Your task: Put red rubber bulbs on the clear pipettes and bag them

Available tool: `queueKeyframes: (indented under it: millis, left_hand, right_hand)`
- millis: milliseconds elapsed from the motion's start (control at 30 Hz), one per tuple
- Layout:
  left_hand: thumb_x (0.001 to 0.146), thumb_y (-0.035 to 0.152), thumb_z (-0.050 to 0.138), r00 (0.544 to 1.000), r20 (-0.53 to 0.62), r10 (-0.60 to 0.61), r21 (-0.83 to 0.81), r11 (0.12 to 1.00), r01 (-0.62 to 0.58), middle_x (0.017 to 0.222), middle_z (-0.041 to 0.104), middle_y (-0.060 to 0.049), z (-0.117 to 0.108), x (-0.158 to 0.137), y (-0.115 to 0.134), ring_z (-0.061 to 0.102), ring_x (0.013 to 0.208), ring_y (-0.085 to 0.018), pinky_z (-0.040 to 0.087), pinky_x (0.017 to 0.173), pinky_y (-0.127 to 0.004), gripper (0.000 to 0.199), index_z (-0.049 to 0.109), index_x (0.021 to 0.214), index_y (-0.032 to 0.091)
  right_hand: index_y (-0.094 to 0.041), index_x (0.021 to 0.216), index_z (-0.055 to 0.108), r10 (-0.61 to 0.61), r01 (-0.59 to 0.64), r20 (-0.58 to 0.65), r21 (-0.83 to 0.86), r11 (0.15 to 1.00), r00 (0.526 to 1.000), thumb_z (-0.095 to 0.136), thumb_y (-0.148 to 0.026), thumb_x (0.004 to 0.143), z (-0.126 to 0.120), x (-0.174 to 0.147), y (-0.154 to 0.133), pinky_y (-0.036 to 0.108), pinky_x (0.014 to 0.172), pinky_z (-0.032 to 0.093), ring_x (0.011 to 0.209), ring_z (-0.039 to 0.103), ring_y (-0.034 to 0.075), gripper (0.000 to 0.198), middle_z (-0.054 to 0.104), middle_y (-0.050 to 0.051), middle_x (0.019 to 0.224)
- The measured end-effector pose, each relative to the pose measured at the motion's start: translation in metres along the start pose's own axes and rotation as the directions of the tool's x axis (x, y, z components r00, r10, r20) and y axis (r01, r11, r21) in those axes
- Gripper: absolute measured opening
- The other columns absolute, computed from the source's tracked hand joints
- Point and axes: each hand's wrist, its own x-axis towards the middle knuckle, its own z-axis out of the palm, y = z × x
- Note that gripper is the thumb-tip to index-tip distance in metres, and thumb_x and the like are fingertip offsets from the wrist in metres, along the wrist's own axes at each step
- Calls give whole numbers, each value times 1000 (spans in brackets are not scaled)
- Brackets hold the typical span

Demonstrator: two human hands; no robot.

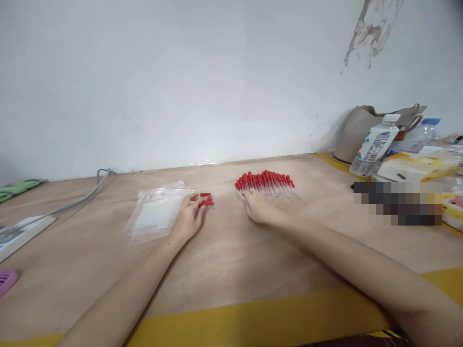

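My left hand (188, 218) is curled round a few red-bulbed glass droppers (206, 202), their clear tubes pointing right. Under and beside this hand lie clear plastic zip bags (154, 212), stacked loosely on the table. My right hand (258, 206) is at the near left end of a row of droppers (267, 178), fingers pinched on a dropper there; the fingertips are partly hidden. The row's red bulbs point away from me and its thin clear tubes towards me.
A grey cable (85, 197) runs to a white power strip (27, 236) at left. A pink object (7, 281) lies at the left edge. At right stand a plastic bottle (376, 147), a beige bag (354, 132) and a yellow-white packet (415, 166). Yellow tape (231, 325) lines the front edge.
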Motion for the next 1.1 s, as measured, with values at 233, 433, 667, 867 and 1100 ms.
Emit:
queueKeyframes:
  millis: [233,433,667,867,1100]
  left_hand:
    - [82,30,48,962,259,-85,-369,912,179,90,60,-5,8,-16,52,57,82,-17,46,73,-30,19,58,92,17]
    - [78,37,54,899,418,-134,-546,754,366,74,59,-1,13,-20,58,53,62,-11,42,58,-23,23,55,84,15]
    - [79,35,54,897,428,-108,-563,745,359,74,58,-1,10,-18,59,53,64,-11,43,60,-23,20,53,85,16]
    - [79,36,53,912,398,-98,-512,801,309,77,63,-3,11,-19,56,56,66,-14,44,61,-25,25,60,91,16]
    - [80,35,50,914,402,-51,-455,855,248,67,63,0,7,-18,60,52,57,-12,41,53,-22,24,66,86,18]
  right_hand:
    - [-14,89,52,-239,282,-253,154,947,938,33,-15,87,1,-47,22,28,75,41,81,49,15,19,48,8,89]
    - [-17,88,55,-330,370,-262,117,922,907,37,-21,87,7,-55,18,30,73,37,78,51,15,18,56,5,82]
    - [-17,89,57,-332,361,-230,93,928,915,38,-22,87,9,-55,17,30,73,35,79,53,15,20,59,5,84]
    - [-17,90,58,-363,401,-225,157,902,904,40,-22,87,13,-54,16,29,73,37,77,54,14,19,61,4,82]
    - [-19,88,63,-424,459,-188,231,858,886,39,-24,88,11,-50,19,26,66,38,70,52,13,25,60,4,76]
